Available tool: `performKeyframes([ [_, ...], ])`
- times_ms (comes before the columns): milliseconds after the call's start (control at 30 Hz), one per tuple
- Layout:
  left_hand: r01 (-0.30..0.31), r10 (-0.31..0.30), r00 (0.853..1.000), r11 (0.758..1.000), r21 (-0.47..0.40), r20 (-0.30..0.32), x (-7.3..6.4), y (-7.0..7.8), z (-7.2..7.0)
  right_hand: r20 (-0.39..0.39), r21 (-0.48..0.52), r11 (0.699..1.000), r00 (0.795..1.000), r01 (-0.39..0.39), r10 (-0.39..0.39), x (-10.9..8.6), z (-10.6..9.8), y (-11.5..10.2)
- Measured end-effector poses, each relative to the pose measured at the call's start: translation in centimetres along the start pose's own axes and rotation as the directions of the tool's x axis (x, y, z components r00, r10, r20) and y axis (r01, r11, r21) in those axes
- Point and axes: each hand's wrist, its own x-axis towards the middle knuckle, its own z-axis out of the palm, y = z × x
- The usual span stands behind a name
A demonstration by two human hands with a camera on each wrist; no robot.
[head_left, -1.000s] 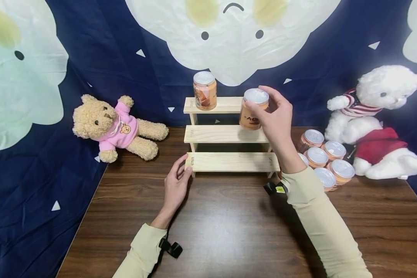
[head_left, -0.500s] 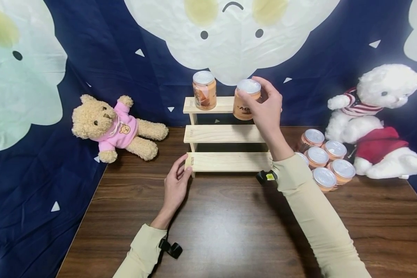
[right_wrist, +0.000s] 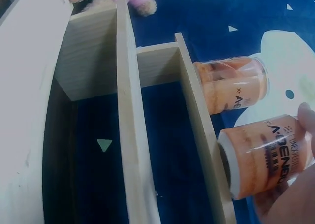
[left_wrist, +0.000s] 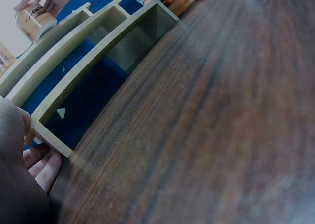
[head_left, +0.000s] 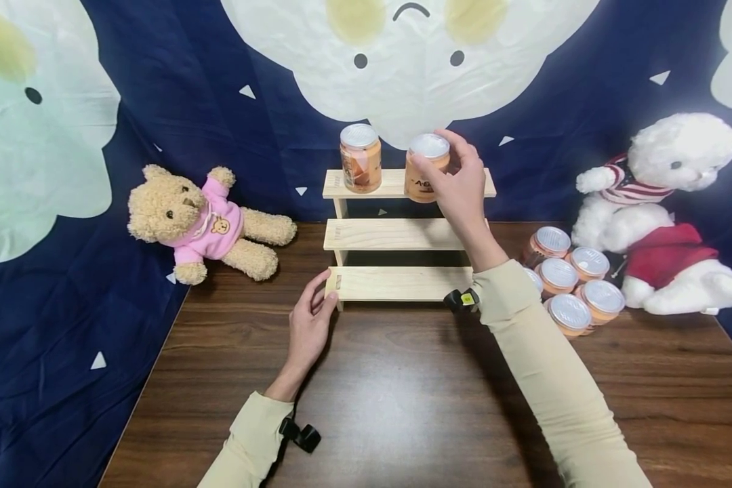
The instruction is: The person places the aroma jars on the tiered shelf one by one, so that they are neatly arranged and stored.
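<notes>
My right hand (head_left: 461,179) grips an orange-labelled can (head_left: 425,177) with a silver lid, thumb on its near side and fingers behind. It is upright at the top step of a three-step wooden rack (head_left: 396,283); in the right wrist view the can's base (right_wrist: 227,166) is right at that step's edge. A matching can (head_left: 361,163) stands on the same step to its left, with a gap between them. My left hand (head_left: 308,324) holds the left end of the rack's lowest step, thumb at the front; in the left wrist view its fingers (left_wrist: 47,167) wrap around the end piece.
Several more cans (head_left: 558,274) stand grouped on the wooden table (head_left: 390,393) right of the rack, partly behind my right sleeve. A white plush bear (head_left: 671,217) sits beyond them. A tan bear in pink (head_left: 207,224) lies at the left. A blue cloth (head_left: 207,102) hangs behind.
My right hand has moved the can left and up, from over the middle step to the top step. The left hand keeps its hold on the rack.
</notes>
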Motion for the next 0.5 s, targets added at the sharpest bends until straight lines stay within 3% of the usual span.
performKeyframes([
  [67, -0.005, 0.005, 1.000, 1.000, 0.000, -0.001, 0.1, 0.0, 0.0, -0.006, -0.077, 0.997, 1.000, -0.014, 0.013, 0.1, -0.1, -0.1],
  [167, 0.008, -0.008, 1.000, 1.000, 0.022, -0.002, 0.1, 0.0, 0.0, 0.004, -0.105, 0.994, 1.000, -0.029, 0.030, 0.3, 0.0, -0.1],
  [333, 0.005, -0.005, 1.000, 1.000, 0.015, 0.007, 0.1, -0.8, 0.0, 0.006, -0.096, 0.994, 0.998, -0.059, 0.059, 0.6, 0.2, -0.1],
  [500, 0.015, -0.015, 1.000, 1.000, 0.004, 0.018, 0.3, -1.3, -0.1, -0.017, -0.079, 0.996, 0.999, -0.042, 0.040, 0.7, 0.5, 0.1],
])
